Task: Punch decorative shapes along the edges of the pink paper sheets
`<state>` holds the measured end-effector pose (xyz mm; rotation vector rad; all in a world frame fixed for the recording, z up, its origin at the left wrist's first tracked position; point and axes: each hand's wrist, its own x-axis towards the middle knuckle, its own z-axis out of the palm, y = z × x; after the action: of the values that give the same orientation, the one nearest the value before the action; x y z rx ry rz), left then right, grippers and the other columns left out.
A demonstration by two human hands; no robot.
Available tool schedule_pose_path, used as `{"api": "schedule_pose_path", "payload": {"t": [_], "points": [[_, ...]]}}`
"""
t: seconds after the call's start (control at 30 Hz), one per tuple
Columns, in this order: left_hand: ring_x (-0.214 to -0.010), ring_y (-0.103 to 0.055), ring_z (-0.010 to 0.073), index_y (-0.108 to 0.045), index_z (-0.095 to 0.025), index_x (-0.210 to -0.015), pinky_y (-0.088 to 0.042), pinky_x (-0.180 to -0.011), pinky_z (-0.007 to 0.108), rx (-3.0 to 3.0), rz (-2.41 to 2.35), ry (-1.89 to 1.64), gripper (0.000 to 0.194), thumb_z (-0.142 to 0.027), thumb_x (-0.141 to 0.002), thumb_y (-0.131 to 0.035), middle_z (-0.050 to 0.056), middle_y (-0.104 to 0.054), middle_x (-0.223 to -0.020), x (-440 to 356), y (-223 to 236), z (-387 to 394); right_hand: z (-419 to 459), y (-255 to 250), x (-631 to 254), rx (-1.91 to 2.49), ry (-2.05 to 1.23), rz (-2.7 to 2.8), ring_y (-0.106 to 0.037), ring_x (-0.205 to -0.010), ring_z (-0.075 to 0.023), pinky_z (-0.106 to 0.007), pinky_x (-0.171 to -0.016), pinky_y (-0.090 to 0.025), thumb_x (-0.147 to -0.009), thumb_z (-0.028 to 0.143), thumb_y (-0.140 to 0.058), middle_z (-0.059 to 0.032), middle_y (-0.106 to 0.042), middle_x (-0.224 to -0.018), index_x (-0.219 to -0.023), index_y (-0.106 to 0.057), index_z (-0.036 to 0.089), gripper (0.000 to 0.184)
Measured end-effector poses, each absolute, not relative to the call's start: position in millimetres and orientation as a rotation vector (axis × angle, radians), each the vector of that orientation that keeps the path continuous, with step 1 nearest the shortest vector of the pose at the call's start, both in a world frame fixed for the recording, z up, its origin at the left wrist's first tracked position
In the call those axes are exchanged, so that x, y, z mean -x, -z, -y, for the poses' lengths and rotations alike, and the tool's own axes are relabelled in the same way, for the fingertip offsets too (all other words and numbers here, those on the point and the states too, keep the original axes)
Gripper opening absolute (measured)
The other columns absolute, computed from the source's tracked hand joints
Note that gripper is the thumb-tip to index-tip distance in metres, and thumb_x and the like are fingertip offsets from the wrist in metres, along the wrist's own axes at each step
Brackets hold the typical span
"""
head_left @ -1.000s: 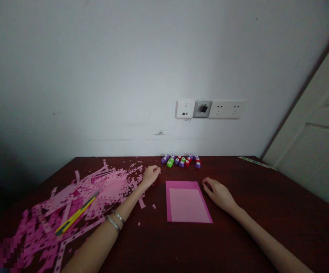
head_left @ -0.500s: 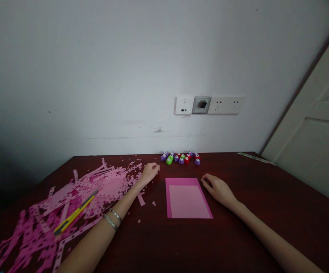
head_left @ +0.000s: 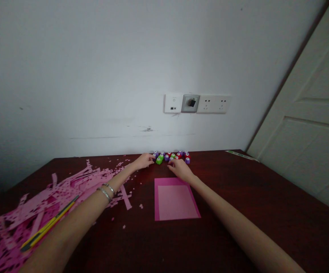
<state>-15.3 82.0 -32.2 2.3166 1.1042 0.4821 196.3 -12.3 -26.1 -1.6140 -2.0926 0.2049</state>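
Several small paper punches [head_left: 172, 156] in purple, green and red stand in a cluster at the far edge of the dark red table [head_left: 238, 204], against the wall. My left hand [head_left: 144, 160] reaches to the left end of the cluster, fingertips beside the green punch [head_left: 159, 160]. My right hand [head_left: 180, 168] reaches to the front of the cluster, fingertips touching the punches. Whether either hand has closed on a punch is too small to tell. Two stacked pink sheets [head_left: 175, 199] lie flat below my right hand.
A heap of pink paper strips and confetti [head_left: 39, 204] covers the table's left side, with a yellow utility knife [head_left: 49, 223] lying on it. Wall sockets [head_left: 197, 104] sit above the punches. A white door [head_left: 309, 121] stands at the right.
Both hands moved away from the pink sheets and forward to the cluster of punches. The view shifted to the right.
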Motion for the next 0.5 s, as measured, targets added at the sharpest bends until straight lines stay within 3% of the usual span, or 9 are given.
{"api": "schedule_pose_path", "payload": {"t": [0.3,0.5], "points": [[-0.04,-0.043,0.0091,-0.056,-0.015,-0.115,-0.032,-0.042,0.019,-2.248,-1.048,-0.395,0.04,-0.018,-0.076,-0.047,-0.004,-0.049,-0.053,7,29,-84,-19,34,-170,1.715,-0.144,2.124,-0.061,-0.085,-0.0216,-0.026,-0.072,-0.041,-0.08,0.034,-0.054,-0.0109,-0.068,-0.09,-0.097,-0.066,0.015,0.028],[-0.039,-0.044,0.0093,-0.06,-0.013,-0.106,-0.032,-0.04,0.018,-2.243,-1.034,-0.346,0.033,-0.016,-0.075,-0.047,-0.004,-0.048,-0.047,3,25,-86,-28,35,-164,1.723,-0.17,2.116,-0.062,-0.083,-0.0195,-0.024,-0.071,-0.04,-0.082,0.033,-0.053,-0.0102,-0.069,-0.09,-0.094,-0.067,0.016,0.026]]}}
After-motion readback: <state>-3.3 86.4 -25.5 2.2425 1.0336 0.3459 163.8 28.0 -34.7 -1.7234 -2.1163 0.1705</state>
